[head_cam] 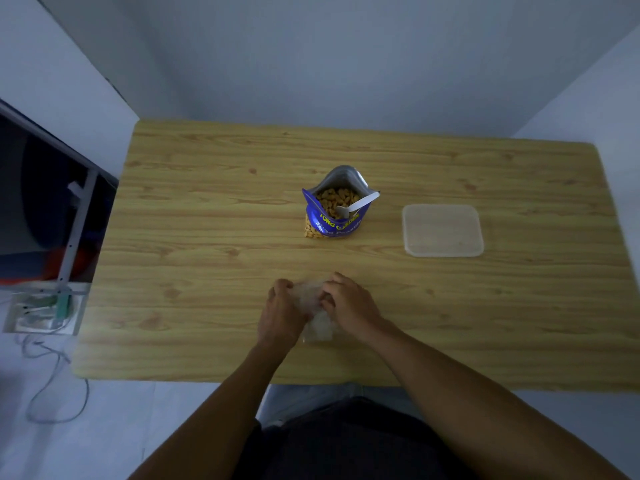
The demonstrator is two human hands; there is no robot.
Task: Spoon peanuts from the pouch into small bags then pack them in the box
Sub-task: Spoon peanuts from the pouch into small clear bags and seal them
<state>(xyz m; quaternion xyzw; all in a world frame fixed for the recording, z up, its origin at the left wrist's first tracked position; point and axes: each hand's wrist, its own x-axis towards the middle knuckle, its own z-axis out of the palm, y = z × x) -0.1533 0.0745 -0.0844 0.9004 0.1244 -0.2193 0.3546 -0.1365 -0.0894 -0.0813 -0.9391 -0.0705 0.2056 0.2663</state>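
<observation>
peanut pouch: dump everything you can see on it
The pouch is a blue stand-up bag with yellow lettering and a silvery foil lining, standing upright near the middle of the wooden table, left of the clear box and apart from it. Its top is open, showing peanuts; a white spoon sits inside, handle leaning out over the right rim. The left hand and right hand are off it, holding a small clear bag.

Both hands, left and right, pinch a clear bag on the tabletop; beyond stand the pouch with spoon, and the box.
</observation>
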